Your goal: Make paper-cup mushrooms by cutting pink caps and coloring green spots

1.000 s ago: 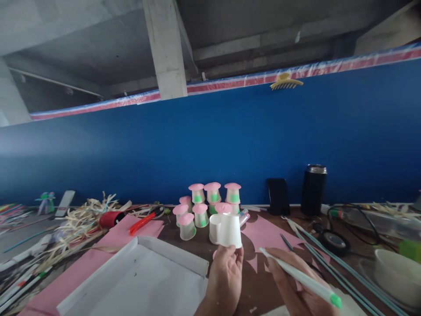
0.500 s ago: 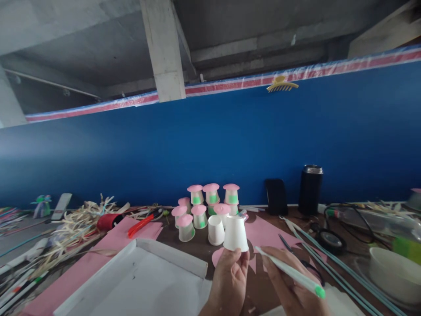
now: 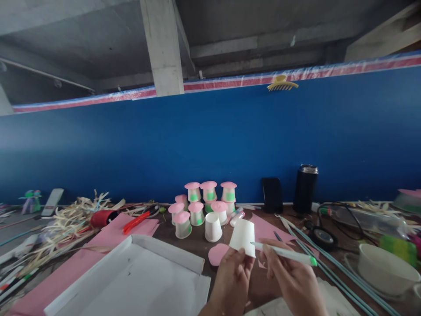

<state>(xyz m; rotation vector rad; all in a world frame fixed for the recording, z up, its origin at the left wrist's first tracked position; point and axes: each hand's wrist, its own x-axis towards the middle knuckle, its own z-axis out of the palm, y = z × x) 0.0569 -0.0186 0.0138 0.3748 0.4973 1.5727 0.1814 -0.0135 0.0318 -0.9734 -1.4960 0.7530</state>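
Nearest the camera, the left hand point(image 3: 232, 281) pinches a small white paper cup point(image 3: 243, 237) by its wide rim, thumb and fingers pressed on the lower edge; the cup is upside down, tilted to the right, raised clear of the table. The right hand point(image 3: 294, 281) is closed around a white pen with a green end point(image 3: 284, 253), held nearly level, its tip touching or just short of the cup's side wall; which, I cannot tell. Judgement: the cup is very light, thin-walled, easily dented by a hard squeeze; the rolled rim is the stiffest part, so the present hold there looks sound, with light pressure only. Its inside is not visible. Just beneath lies a pink paper disc point(image 3: 217, 254) on the brown table point(image 3: 192, 241). To the left, a shallow white box lid point(image 3: 131, 281) lies open side up, nothing seen inside. At the right edge a white bowl point(image 3: 384, 270); contents not visible. A little farther, a second plain white cup point(image 3: 212, 227) stands inverted, then a cluster of inverted cups with pink caps point(image 3: 200, 204), some with green bands. Pink paper sheets point(image 3: 108, 241) and straw strips point(image 3: 66, 219) spread to the left. Farthest, a black flask point(image 3: 305, 188) and a dark phone point(image 3: 272, 195) stand against the blue wall point(image 3: 210, 140).
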